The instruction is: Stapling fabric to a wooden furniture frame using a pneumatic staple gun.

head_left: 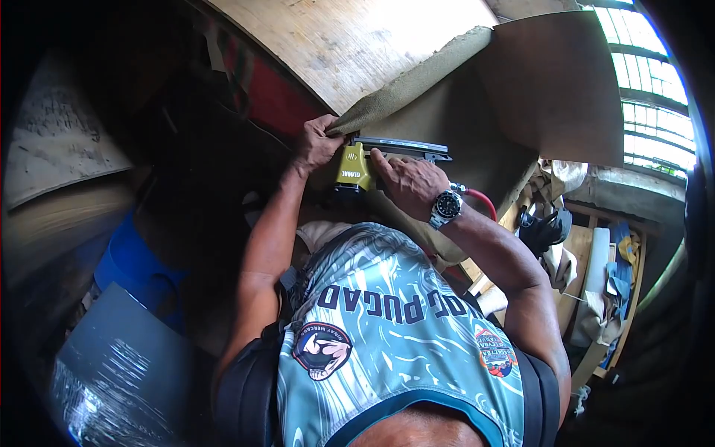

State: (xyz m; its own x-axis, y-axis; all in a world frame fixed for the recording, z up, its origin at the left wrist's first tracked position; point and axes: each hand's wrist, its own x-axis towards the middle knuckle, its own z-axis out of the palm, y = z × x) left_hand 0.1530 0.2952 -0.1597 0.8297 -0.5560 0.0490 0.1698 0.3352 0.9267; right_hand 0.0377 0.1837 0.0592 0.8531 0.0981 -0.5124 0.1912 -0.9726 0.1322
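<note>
My left hand point(319, 143) is closed on the end of a grey-green fabric point(424, 78), pinching it at the corner of a pale plywood panel point(350, 48). Close beside it, my right hand point(413, 179) grips a yellow and black pneumatic staple gun point(355, 167), whose long dark magazine lies above my knuckles. The gun's nose is near my left fingers and the fabric edge; whether it touches the panel is hidden. From the gun's rear runs a red air hose point(482, 203). The fabric lies folded along the panel's edge.
A curved brown sheet point(555, 82) stands at the upper right, before a barred window point(648, 97). Cloth scraps point(566, 257) hang at a wooden rack on the right. To the left are a blue bin point(134, 257), a plastic-wrapped block point(119, 365) and a worn board point(63, 134).
</note>
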